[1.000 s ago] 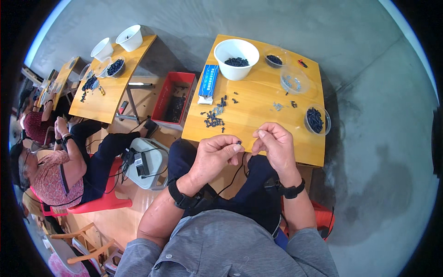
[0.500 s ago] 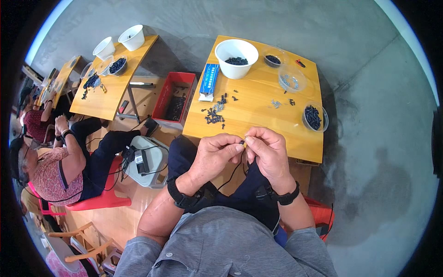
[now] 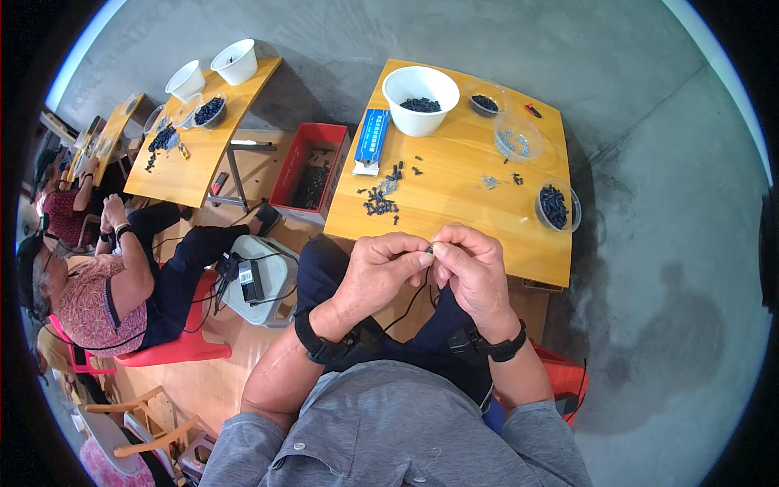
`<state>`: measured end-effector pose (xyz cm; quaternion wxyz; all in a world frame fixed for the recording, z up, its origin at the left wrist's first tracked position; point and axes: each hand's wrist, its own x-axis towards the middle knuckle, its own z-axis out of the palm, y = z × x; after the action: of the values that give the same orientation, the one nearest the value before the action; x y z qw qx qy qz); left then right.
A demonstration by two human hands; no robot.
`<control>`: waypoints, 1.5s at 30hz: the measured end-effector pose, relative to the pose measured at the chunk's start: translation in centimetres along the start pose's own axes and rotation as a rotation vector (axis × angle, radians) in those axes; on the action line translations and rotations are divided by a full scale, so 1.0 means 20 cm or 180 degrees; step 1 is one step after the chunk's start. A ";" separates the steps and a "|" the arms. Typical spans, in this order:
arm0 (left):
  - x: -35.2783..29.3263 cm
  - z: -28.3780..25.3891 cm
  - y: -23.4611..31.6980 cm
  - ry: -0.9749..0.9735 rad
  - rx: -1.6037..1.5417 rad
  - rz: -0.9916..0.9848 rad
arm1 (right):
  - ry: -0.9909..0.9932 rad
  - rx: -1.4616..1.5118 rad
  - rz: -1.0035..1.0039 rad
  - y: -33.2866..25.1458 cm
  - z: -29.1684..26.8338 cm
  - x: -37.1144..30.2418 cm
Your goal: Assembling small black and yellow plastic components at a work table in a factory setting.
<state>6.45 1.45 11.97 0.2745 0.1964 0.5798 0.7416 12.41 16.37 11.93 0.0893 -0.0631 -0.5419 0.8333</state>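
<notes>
Just off the near edge of the table, my two hands meet at the fingertips over my lap. My left hand [image 3: 375,272] pinches a small black piece [image 3: 429,250] between thumb and forefinger, most of it covered. Against it, my right hand [image 3: 472,272] is closed in a pinch too; what its fingers hold is too small and hidden to name. Closest to my hands on the table lies a loose pile of small black parts [image 3: 379,203]. A few small silvery pieces [image 3: 489,182] lie farther right, beside a few more black parts [image 3: 518,178].
On my table [image 3: 454,207] stand a white tub [image 3: 420,122] of black parts, a blue box [image 3: 372,140] and several clear bowls, one [image 3: 555,207] at the right edge. A red bin [image 3: 341,183] sits on the floor left of it. At left, a person [image 3: 101,300] sits by another table [image 3: 195,174].
My hands stay together at nearly the same spot. A yellow bit visible between my fingertips before is now mostly covered. The view has shifted very slightly.
</notes>
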 end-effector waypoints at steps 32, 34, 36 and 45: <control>0.05 -0.03 0.05 -0.0187 0.0225 -0.0070 | -0.0269 -0.2331 -0.1816 -0.04 -0.02 0.03; 0.06 -0.03 0.05 -0.0202 0.0217 -0.0083 | -0.0350 -0.2404 -0.1908 -0.05 -0.03 0.04; 0.06 -0.04 0.04 -0.0211 0.0228 -0.0107 | -0.0433 -0.2472 -0.1990 -0.06 -0.03 0.05; 0.08 -0.08 -0.04 -0.0193 0.0229 -0.0519 | -0.0667 -0.2718 -0.1742 -0.02 -0.05 0.08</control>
<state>4.39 1.30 10.68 0.3441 0.1806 0.6115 0.6892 11.12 17.78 11.85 0.2156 0.1340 -0.8363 0.4859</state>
